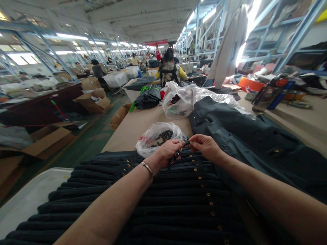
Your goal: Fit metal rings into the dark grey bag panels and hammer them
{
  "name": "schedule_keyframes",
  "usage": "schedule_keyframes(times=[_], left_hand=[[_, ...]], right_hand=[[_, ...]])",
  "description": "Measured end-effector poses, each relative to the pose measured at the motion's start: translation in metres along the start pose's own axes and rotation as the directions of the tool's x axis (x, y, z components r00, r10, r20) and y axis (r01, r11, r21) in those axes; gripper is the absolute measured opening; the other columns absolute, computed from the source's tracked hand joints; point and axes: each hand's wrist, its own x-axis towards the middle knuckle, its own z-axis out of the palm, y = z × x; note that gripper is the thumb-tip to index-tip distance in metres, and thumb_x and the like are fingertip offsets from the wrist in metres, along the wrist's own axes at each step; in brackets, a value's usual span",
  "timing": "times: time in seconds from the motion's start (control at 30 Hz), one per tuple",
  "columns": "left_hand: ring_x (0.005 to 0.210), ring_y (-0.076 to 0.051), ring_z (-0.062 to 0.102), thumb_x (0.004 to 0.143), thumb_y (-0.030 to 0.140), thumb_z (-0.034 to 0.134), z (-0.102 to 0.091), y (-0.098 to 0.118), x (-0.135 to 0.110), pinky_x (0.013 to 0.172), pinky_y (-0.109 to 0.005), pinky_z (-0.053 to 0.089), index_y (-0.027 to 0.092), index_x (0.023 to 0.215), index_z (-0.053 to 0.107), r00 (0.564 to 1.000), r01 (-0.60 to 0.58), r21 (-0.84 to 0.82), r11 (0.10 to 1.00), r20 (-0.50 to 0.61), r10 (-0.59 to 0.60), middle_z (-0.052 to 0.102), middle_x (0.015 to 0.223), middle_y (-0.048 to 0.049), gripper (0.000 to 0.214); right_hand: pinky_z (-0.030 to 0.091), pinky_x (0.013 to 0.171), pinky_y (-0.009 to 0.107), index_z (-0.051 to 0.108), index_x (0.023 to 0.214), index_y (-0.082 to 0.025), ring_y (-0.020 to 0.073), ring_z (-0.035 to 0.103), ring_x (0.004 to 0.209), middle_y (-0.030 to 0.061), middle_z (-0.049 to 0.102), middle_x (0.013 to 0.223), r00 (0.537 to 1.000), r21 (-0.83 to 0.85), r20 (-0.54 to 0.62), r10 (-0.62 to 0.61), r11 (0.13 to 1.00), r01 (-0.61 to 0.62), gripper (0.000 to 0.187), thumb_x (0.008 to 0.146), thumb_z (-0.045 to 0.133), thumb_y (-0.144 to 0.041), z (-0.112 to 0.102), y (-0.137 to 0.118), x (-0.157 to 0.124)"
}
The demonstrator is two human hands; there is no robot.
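My left hand (pixel 171 149), with a metal bangle (pixel 148 169) on its wrist, is closed round a small dark strap (pixel 177 154) with shiny metal fittings. Opposite it, my right hand (pixel 204 145) pinches a dark end at the fingertips, close to the left thumb. Just behind the left hand, a clear plastic bag (pixel 146 137) lies open with more dark straps (pixel 165 136) and metal pieces inside. Beneath both hands spreads a row of dark folded garments (pixel 163 190), overlapping, with gold-coloured metal pieces along them. The fingers hide part of the strap.
Dark fabric (pixel 245 136) is heaped at the right, beside a crumpled clear plastic sheet (pixel 178 98). A drink bottle (pixel 269 93) stands on the right table. A white bin (pixel 48 180) is at the lower left; cardboard boxes (pixel 48 139) sit on the floor. A person (pixel 170 73) is ahead.
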Motion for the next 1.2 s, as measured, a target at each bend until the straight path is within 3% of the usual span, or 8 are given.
schedule_keyframes(times=[0.1, 0.17, 0.3, 0.4, 0.5, 0.6, 0.87, 1.2], left_hand=[[0.036, -0.005, 0.04, 0.079, 0.044, 0.058, -0.003, -0.001, 0.001, 0.033, -0.015, 0.022, 0.018, 0.084, 0.053, 0.986, 0.065, 0.01, 0.998, 0.153, -0.065, 0.041, 0.051, 0.0078, 0.027], [0.037, -0.006, 0.042, 0.078, 0.043, 0.058, -0.003, -0.001, 0.001, 0.033, -0.015, 0.02, 0.019, 0.084, 0.051, 0.978, 0.082, 0.029, 0.996, 0.191, -0.086, 0.041, 0.053, 0.0078, 0.026], [0.041, -0.008, 0.046, 0.076, 0.037, 0.055, 0.002, -0.001, 0.003, 0.037, -0.018, 0.026, 0.019, 0.082, 0.05, 0.996, 0.02, 0.227, 0.974, 0.076, -0.039, 0.045, 0.056, 0.0066, 0.02], [0.048, -0.007, 0.044, 0.074, 0.032, 0.053, 0.006, -0.002, 0.009, 0.044, -0.02, 0.031, 0.016, 0.074, 0.054, 0.996, -0.08, 0.46, 0.884, 0.014, 0.083, 0.046, 0.056, 0.0053, 0.016], [0.05, -0.007, 0.038, 0.069, 0.027, 0.057, 0.006, -0.005, 0.018, 0.046, -0.021, 0.028, 0.015, 0.065, 0.056, 0.991, -0.105, 0.568, 0.816, -0.01, 0.135, 0.043, 0.053, 0.0058, 0.013], [0.048, -0.007, 0.035, 0.067, 0.025, 0.057, 0.004, -0.007, 0.029, 0.045, -0.022, 0.025, 0.015, 0.062, 0.056, 0.991, -0.101, 0.647, 0.755, -0.002, 0.134, 0.041, 0.049, 0.0066, 0.011], [0.049, -0.009, 0.04, 0.065, 0.022, 0.057, -0.001, -0.008, 0.041, 0.046, -0.022, 0.028, 0.016, 0.061, 0.06, 0.995, -0.073, 0.775, 0.628, 0.016, 0.095, 0.045, 0.047, 0.0055, 0.008], [0.051, -0.009, 0.044, 0.067, 0.028, 0.057, -0.005, -0.006, 0.044, 0.048, -0.021, 0.032, 0.017, 0.065, 0.062, 0.996, -0.09, 0.808, 0.582, 0.069, 0.059, 0.049, 0.05, 0.0056, 0.012]], right_hand=[[0.049, 0.067, 0.026, 0.056, 0.085, -0.017, 0.0123, 0.059, 0.065, 0.0001, 0.063, 0.071, 0.996, -0.008, 0.029, -0.083, 0.996, 0.083, 0.022, 0.07, 0.056, -0.034, -0.004, 0.007, -0.003], [0.049, 0.068, 0.025, 0.056, 0.086, -0.016, 0.0122, 0.059, 0.066, 0.0002, 0.063, 0.072, 0.993, -0.031, 0.058, -0.103, 0.994, 0.104, 0.023, 0.072, 0.056, -0.034, -0.005, 0.01, -0.004], [0.044, 0.056, 0.021, 0.057, 0.078, -0.016, 0.0099, 0.054, 0.056, -0.0027, 0.058, 0.063, 0.992, -0.201, 0.114, -0.045, 0.977, 0.068, 0.02, 0.072, 0.058, -0.036, -0.006, 0.015, -0.002], [0.041, 0.049, 0.018, 0.057, 0.078, -0.017, 0.0088, 0.053, 0.051, -0.0036, 0.057, 0.057, 0.99, -0.422, 0.127, 0.063, 0.907, -0.004, 0.012, 0.076, 0.05, -0.026, -0.005, 0.019, 0.003], [0.04, 0.053, 0.019, 0.06, 0.08, -0.017, 0.0101, 0.056, 0.054, -0.002, 0.06, 0.06, 0.988, -0.602, 0.117, 0.101, 0.799, -0.01, 0.016, 0.071, 0.047, -0.014, -0.003, 0.023, 0.008], [0.04, 0.063, 0.022, 0.064, 0.072, -0.019, 0.014, 0.058, 0.067, 0.0013, 0.064, 0.068, 0.99, -0.669, 0.125, 0.066, 0.742, 0.035, 0.015, 0.067, 0.05, -0.014, -0.004, 0.025, 0.011], [0.04, 0.061, 0.02, 0.07, 0.072, -0.017, 0.0127, 0.058, 0.066, 0.0003, 0.067, 0.068, 0.971, -0.708, 0.171, 0.168, 0.707, 0.002, 0.02, 0.067, 0.051, -0.012, -0.014, 0.032, 0.013], [0.041, 0.057, 0.017, 0.069, 0.083, -0.016, 0.0106, 0.058, 0.065, -0.0012, 0.068, 0.072, 0.962, -0.643, 0.176, 0.209, 0.764, -0.048, 0.019, 0.07, 0.055, -0.02, -0.016, 0.034, 0.022]])
